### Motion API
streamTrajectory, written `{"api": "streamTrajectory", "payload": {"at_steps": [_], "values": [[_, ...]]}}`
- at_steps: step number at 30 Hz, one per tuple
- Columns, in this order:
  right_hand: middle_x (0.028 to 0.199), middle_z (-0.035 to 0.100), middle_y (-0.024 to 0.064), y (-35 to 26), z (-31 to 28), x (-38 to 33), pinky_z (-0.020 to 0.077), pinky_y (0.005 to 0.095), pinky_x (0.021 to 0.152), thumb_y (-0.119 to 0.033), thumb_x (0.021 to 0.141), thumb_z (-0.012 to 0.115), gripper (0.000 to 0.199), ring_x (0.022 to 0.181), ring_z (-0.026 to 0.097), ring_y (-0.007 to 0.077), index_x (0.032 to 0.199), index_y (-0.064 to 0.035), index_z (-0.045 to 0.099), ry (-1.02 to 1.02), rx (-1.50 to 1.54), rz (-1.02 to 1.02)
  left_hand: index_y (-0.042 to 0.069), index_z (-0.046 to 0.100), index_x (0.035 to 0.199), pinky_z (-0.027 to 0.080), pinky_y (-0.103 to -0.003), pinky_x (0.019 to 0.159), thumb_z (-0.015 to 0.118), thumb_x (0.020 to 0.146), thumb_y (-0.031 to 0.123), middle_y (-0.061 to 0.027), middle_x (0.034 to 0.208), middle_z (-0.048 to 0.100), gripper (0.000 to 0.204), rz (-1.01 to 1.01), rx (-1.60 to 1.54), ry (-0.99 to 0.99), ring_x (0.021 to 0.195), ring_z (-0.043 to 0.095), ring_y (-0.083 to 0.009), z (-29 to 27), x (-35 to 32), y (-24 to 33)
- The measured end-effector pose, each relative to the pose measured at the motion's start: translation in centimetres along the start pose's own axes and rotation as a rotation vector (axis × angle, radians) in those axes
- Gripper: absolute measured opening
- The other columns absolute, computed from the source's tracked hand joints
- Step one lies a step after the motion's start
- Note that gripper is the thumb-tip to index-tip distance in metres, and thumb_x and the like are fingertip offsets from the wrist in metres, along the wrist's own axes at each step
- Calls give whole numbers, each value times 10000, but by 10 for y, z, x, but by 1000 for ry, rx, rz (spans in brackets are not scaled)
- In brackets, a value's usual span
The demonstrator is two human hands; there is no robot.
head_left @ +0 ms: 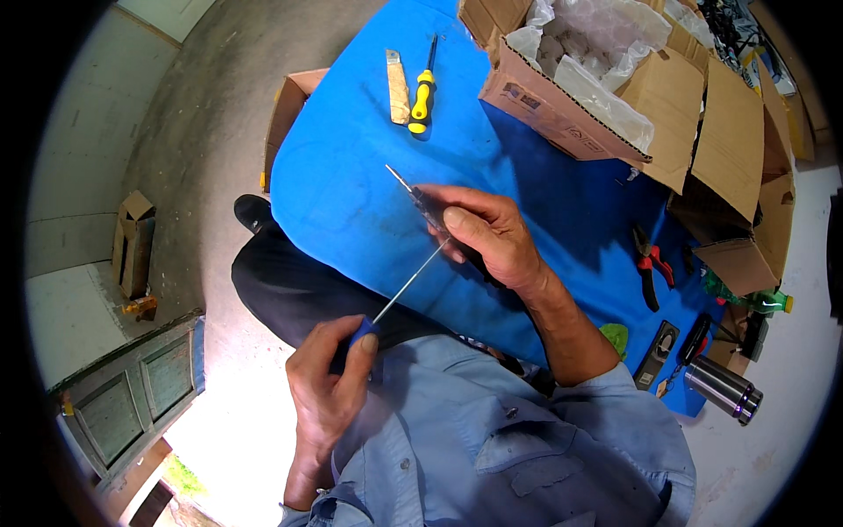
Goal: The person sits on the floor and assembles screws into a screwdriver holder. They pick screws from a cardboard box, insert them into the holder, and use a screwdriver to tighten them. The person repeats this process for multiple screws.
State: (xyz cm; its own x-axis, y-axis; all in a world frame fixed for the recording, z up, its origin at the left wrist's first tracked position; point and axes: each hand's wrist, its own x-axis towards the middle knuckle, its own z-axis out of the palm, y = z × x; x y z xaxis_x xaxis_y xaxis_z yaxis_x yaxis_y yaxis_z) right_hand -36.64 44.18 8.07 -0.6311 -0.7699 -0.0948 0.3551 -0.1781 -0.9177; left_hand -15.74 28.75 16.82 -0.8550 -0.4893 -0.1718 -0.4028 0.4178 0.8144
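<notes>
My left hand [320, 378] is closed round the blue handle of a screwdriver [409, 285]. Its thin metal shaft slants up to the right, and the far end meets the fingers of my right hand [496, 233]. Pinched in that hand is a slim dark tool with a thin metal tip [428, 209], pointing up and left; its exact kind is unclear, and my fingers cover part of it. Beyond my hands, on the blue cloth [342, 176], lie a yellow-and-black screwdriver [422, 98] and a flat tan-wrapped piece [398, 90] with a metal end.
An opened cardboard box [562, 110] with clear plastic inside stands at the far right. Red-and-black pliers [651, 263] lie nearer on that side, with a steel flask [724, 389] and a green bottle [768, 302]. My dark-trousered leg [285, 281] is beside the table's left edge.
</notes>
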Motion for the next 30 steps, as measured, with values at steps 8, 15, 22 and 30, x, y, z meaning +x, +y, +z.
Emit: {"api": "streamTrajectory", "payload": {"at_steps": [8,15,22,30], "values": [[832,617,-5,-1,0,0,445,215,583,-152,1068,555,370,659,525,54,1385,16,640,-3,-22,-8,-42,702,1120,553,-332,739,805,871,33,-183,964,699,279,279,251,112,802,697,-253,9,-5,-10],[817,615,-6,-1,1,-1,441,218,586,-139,1060,562,367,653,519,51,1380,19,643,2,-41,-27,-35,697,1121,519,-279,645,713,982,135,-135,890,712,220,133,78,42,718,660,-180,6,-4,-14],[817,615,0,-1,0,-1,438,219,590,-115,1051,557,368,654,513,52,1380,29,639,-17,-50,-38,-12,698,1132,498,-256,601,645,1038,223,-85,822,704,260,-177,-173,-80,642,624,-129,2,0,-17],[828,612,5,-1,1,0,436,220,592,-100,1052,543,369,655,509,54,1381,42,632,-23,-31,-37,-16,643,1109,534,-261,658,791,888,95,-81,837,690,289,-166,-221,-46,704,653,-115,7,2,-13]]}}
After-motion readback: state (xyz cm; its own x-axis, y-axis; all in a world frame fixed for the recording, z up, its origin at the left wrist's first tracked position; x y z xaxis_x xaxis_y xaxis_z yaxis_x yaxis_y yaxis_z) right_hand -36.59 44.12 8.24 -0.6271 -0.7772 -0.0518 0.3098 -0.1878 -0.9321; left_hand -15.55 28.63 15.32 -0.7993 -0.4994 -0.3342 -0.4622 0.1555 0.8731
